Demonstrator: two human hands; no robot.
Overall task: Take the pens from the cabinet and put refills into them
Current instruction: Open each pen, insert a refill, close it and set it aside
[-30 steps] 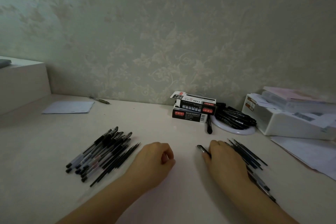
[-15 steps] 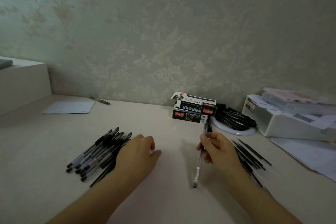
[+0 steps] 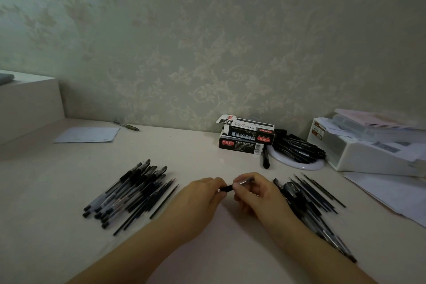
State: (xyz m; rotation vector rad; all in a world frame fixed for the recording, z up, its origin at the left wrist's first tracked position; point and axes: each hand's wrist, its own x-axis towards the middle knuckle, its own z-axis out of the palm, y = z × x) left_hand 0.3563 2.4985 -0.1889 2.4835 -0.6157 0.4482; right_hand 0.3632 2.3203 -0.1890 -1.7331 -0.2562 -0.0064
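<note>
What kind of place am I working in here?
Probably a home desk or study corner: a pale desktop against floral wallpaper, stacked black-and-red cardboard boxes, loose white papers.

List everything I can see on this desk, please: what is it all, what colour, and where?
pen: one, black and clear, held between both hands
pen pile: many, black, desk left
pens and refills: many, dark, desk right
boxes: two, black, stacked at wall
round dish: one, white, heaped with black pens
loose pen: one, dark, far left
paper: one, white, far left
organiser: one, white, right
left hand: grips pen
right hand: grips pen
</note>
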